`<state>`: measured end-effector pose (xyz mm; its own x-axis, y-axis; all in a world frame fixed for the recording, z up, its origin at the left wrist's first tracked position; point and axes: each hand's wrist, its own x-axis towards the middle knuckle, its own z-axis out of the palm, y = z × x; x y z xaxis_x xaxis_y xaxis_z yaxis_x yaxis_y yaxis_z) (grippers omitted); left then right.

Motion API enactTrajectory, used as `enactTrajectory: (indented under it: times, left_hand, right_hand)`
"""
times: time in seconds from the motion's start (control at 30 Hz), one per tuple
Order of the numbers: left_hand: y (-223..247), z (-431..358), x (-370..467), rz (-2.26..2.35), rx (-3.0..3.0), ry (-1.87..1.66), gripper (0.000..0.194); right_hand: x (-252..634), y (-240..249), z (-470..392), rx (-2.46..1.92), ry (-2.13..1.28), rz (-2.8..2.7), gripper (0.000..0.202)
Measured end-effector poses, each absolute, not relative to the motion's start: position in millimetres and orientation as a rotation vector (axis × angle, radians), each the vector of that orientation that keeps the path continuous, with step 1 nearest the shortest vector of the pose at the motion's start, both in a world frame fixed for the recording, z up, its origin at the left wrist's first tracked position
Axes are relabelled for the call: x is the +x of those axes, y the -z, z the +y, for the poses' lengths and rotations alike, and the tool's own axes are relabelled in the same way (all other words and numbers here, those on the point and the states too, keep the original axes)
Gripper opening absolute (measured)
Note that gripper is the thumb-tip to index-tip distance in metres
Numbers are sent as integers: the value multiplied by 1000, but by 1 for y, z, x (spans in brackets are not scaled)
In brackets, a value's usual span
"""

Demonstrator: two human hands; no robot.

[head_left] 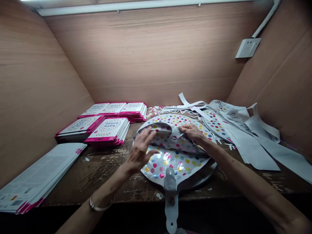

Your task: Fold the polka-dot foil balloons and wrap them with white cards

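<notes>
Dotted foil balloon (186,165), partly folded, on counter (131,191), centre of frame; its pale tail extends past the front edge, lower centre. Left hand (141,148): open, fingers extended, over balloon's left side; contact unclear. Right hand (192,132): thumb and fingers pinching a raised fold, right of balloon's middle.

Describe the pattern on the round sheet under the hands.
The round sheet has multicoloured dots on white, best seen in the head view.

Two hands (141,149), five packet stacks (107,131), one wall socket (248,48)
</notes>
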<state>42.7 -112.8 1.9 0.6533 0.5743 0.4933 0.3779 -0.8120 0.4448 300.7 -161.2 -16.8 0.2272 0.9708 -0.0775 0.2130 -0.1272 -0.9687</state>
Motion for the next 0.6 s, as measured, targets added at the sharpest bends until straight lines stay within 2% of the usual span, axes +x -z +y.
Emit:
enactTrajectory:
  times: [0.07,0.1,0.17,0.23,0.3,0.4,0.47,0.6]
  left_hand:
    - [1,-76,44,917,2435,-950,59]
    - [5,-60,42,978,2315,-903,55]
    - [15,-35,35,1042,2077,-759,34]
    - [26,-23,25,1053,1957,-663,17]
    - [36,-20,13,1031,1930,-634,15]
    - [45,-24,-3,957,1862,-599,18]
    - [47,-26,-9,935,1804,-588,25]
    - [42,-17,-1,1094,1740,-570,37]
  right_hand:
    - [294,14,-180,-1524,-968,-1230,40]
    - [292,13,-191,-1505,-935,-1310,38]
    - [290,14,-215,-1451,-822,-1558,39]
    - [292,21,-239,-1440,-661,-1855,61]
    - [297,36,-261,-1507,-478,-2084,73]
    - [312,62,-283,-1670,-271,-2133,69]
    - [325,73,-288,-1745,-242,-1990,58]
    - [353,70,-274,-1866,-522,-1607,32]
